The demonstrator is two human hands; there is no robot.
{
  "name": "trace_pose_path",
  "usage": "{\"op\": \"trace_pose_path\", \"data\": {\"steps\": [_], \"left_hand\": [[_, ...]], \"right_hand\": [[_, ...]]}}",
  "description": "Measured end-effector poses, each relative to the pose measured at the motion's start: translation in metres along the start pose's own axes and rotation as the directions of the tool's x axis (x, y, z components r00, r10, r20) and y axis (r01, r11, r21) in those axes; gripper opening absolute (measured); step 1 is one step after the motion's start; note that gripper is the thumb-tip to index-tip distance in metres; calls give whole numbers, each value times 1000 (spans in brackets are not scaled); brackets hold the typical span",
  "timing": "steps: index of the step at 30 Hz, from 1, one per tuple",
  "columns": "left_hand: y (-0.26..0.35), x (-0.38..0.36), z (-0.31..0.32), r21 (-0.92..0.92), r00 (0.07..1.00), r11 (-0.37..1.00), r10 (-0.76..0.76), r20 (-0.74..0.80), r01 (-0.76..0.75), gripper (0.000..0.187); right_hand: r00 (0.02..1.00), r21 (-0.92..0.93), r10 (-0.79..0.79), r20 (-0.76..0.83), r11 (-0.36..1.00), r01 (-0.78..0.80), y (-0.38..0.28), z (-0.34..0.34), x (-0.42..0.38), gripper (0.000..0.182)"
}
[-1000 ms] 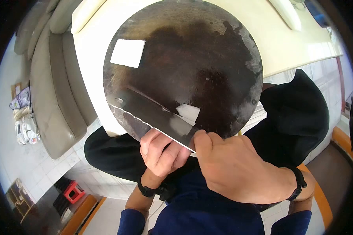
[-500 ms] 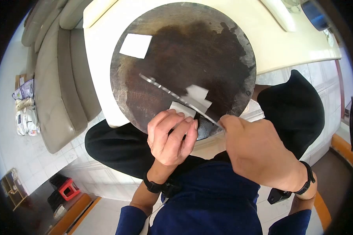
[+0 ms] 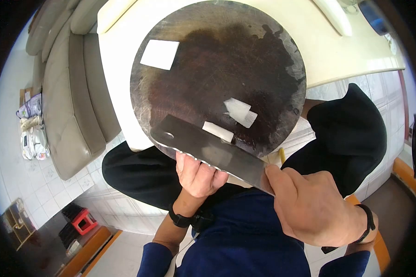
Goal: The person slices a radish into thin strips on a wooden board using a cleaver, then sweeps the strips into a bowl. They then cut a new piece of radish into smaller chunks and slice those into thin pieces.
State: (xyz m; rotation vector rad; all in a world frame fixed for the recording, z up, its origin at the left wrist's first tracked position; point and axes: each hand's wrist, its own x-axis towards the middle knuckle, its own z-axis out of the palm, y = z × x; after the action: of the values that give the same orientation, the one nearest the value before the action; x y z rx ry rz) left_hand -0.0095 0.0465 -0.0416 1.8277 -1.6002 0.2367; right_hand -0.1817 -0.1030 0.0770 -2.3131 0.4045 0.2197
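Note:
My right hand (image 3: 312,203) grips a cleaver (image 3: 212,152) at the handle end. Its broad grey blade lies tilted nearly flat to the view, with a hole near the far end, and reaches left across the near edge of the round dark chopping board (image 3: 189,87). Below the blade, my left hand (image 3: 200,177) has its fingers curled, the fingertips hidden under the cleaver; I cannot tell what they hold. A narrow white piece (image 3: 217,132) shows just beyond the blade. Behind it lie overlapping thin white pieces (image 3: 240,113), and a white square (image 3: 159,54) rests at the upper left.
A cream table (image 3: 346,60) bears the board. To the left stands a grey sofa (image 3: 69,101), with bags (image 3: 31,124) on the floor beyond it. A red stool-like item (image 3: 84,221) is at the lower left. My black-clad legs flank the board.
The cleaver has turned from edge-on to showing its broad face and has come nearer to me. It now covers my left fingertips, and my left hand sits slightly lower.

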Motion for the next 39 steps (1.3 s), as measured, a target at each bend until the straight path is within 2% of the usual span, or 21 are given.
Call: {"op": "trace_pose_path", "data": {"steps": [2,5,12,14,18,19,20,21,22,23,27,29,33,35,39], "left_hand": [[1,-5,-2,29,997,999,-29,73,27,24],[3,-10,-4,21,994,999,-51,97,49,24],[2,-17,-9,-12,987,998,-52,154,55,28],[4,-25,-10,-50,973,986,-149,173,160,29],[7,-22,-10,-53,973,987,-137,183,149,27],[12,-27,-11,-142,899,908,-348,265,393,26],[15,-30,-13,-203,771,763,-523,363,613,25],[13,-23,-13,-203,771,763,-523,363,613,25],[9,-8,-12,-121,920,930,-314,232,348,25],[7,0,-8,3,990,999,-54,128,54,25],[8,5,-6,22,996,1000,-23,82,21,26],[6,4,-3,-1,1000,1000,-11,12,11,28],[6,6,2,-11,999,1000,-16,-29,16,29],[3,6,4,-31,999,999,-10,-41,9,28],[1,12,11,-24,992,999,27,-119,-30,25]], "right_hand": [[999,-75,-47,9,996,47,0,0,1,39],[997,-131,-68,33,989,72,0,0,3,42],[991,-97,-99,85,989,107,0,3,18,42],[991,-234,-91,96,966,111,-6,3,21,38],[982,-95,-179,58,978,184,-1,-1,37,38],[988,-84,-139,66,986,144,-3,2,38,35],[992,-72,-99,74,992,105,-6,4,40,33],[992,-72,-100,74,992,105,-7,5,43,33],[993,-46,-97,67,994,100,-7,4,47,31],[994,-19,-95,58,995,96,-5,5,49,29],[992,-19,-126,29,992,126,-3,7,53,27],[977,35,-204,-64,978,207,1,10,57,24],[963,0,-225,-146,974,228,3,21,63,20],[907,34,-315,-280,941,338,6,23,68,16],[897,2,-280,-343,954,299,18,34,71,13]]}}
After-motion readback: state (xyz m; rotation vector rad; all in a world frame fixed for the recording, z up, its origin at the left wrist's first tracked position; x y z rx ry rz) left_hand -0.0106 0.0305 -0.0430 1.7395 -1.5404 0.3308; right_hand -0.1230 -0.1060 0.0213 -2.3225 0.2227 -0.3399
